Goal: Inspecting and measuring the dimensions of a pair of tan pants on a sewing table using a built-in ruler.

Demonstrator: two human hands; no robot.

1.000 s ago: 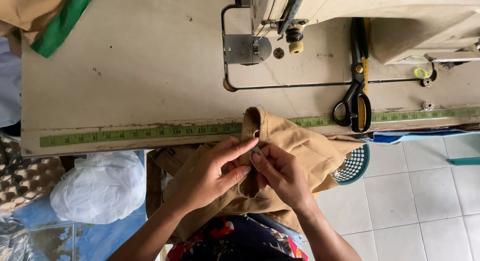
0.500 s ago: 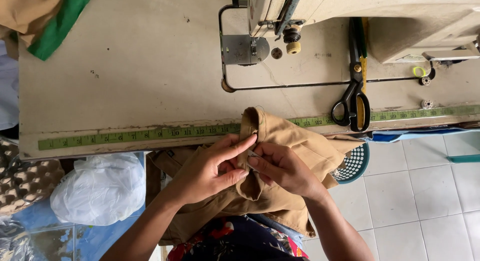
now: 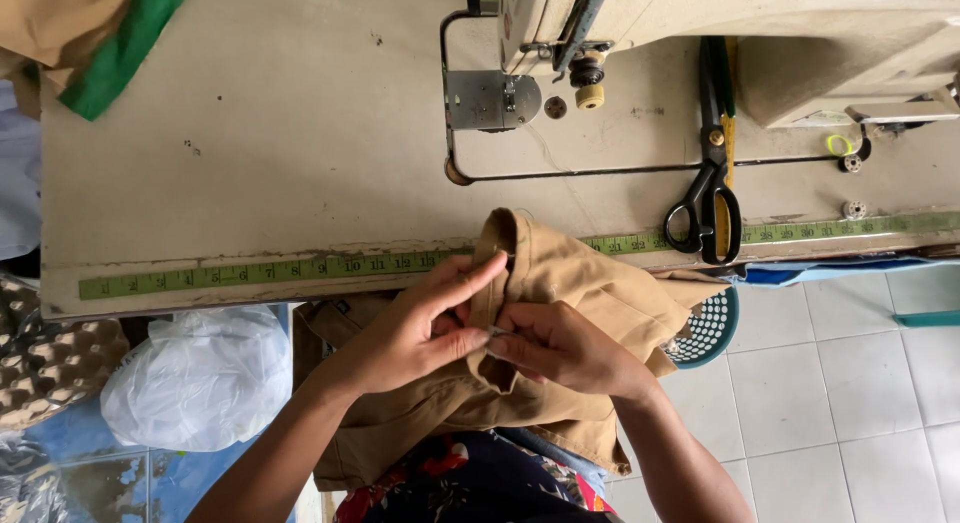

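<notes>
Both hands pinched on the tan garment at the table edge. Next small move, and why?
Probably lift the folded edge forward toward the sewing machine's needle plate. The left hand and right hand both pinch one fold of the tan garment, whose top just overlaps the table edge, while most of it hangs in the lap, well short of the plate.

Worn beige sewing table (image 3: pixel 250 163), white tiled floor (image 3: pixel 850 383) beneath, in soft even daylight
</notes>
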